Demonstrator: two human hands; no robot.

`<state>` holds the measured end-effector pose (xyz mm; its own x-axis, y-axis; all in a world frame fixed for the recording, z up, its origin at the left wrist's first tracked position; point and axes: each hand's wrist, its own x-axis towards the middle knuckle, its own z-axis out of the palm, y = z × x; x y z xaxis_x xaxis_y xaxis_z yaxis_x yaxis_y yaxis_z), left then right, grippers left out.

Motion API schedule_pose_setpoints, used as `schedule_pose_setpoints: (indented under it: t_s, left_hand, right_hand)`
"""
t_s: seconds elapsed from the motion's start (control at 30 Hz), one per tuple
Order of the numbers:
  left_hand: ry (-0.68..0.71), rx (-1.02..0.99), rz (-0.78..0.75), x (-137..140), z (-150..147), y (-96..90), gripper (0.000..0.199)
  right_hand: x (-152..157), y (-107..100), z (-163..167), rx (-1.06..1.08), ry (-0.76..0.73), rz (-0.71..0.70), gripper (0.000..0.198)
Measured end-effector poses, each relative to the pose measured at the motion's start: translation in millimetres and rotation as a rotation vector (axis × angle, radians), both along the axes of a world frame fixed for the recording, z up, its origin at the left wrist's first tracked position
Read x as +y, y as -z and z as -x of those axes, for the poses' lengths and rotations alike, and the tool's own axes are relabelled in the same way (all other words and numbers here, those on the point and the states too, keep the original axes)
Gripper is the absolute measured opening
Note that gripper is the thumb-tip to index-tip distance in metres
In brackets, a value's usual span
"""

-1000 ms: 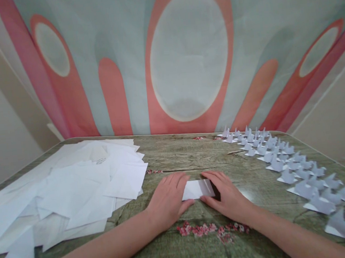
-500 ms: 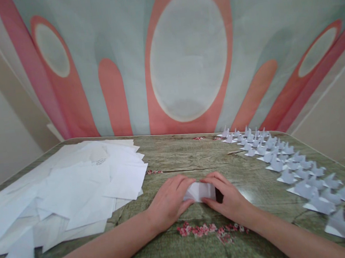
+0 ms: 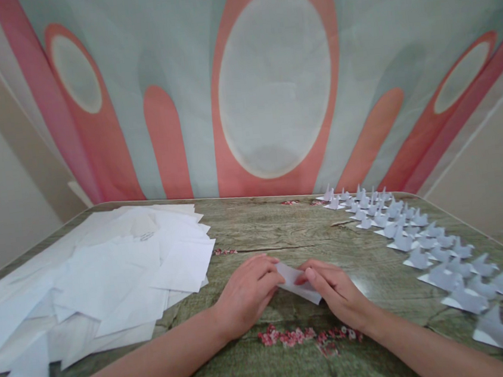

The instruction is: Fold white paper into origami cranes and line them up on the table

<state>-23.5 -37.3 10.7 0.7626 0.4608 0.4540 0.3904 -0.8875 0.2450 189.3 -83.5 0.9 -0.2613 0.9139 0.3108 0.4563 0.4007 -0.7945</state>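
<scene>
A small folded piece of white paper is held between my two hands over the middle of the table. My left hand pinches its left end, thumb on top and fingers behind. At the other end, my right hand has its thumb and index finger on the paper's upper edge and face. The paper slants down toward the right. Its far side and part of its left end are hidden by my fingers.
A loose heap of white paper sheets covers the table's left side. Several folded white paper birds stand in rows along the right. The wood-patterned table has printed pink flowers and meets a painted backdrop behind.
The folded paper has been turned and now slants down to the right with a narrower face showing. My right thumb has moved up from its lower edge to its upper part.
</scene>
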Motion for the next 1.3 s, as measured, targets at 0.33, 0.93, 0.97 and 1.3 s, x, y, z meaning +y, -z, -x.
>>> schedule_pose_setpoints:
  t_s: [0.33, 0.93, 0.97, 1.3]
  left_hand:
    - [-0.004, 0.104, -0.102, -2.8, -1.4, -4.5, 0.009]
    - [-0.054, 0.392, -0.004, -7.0, -0.1, -0.5, 0.009]
    - [-0.061, 0.391, 0.003, -7.2, 0.1, 0.2, 0.009]
    - [-0.127, 0.352, 0.018, -8.6, -1.0, 0.1, 0.01]
  right_hand:
    - [6.2, 7.0, -0.7, 0.046, 0.214, 0.097, 0.049]
    - [23.7, 1.9, -35.9, -0.231, -0.111, 0.005, 0.045]
    - [24.5, 0.4, -37.7, -0.245, -0.14, -0.002, 0.045]
    - [26.5, -0.9, -42.9, -0.368, -0.207, -0.107, 0.023]
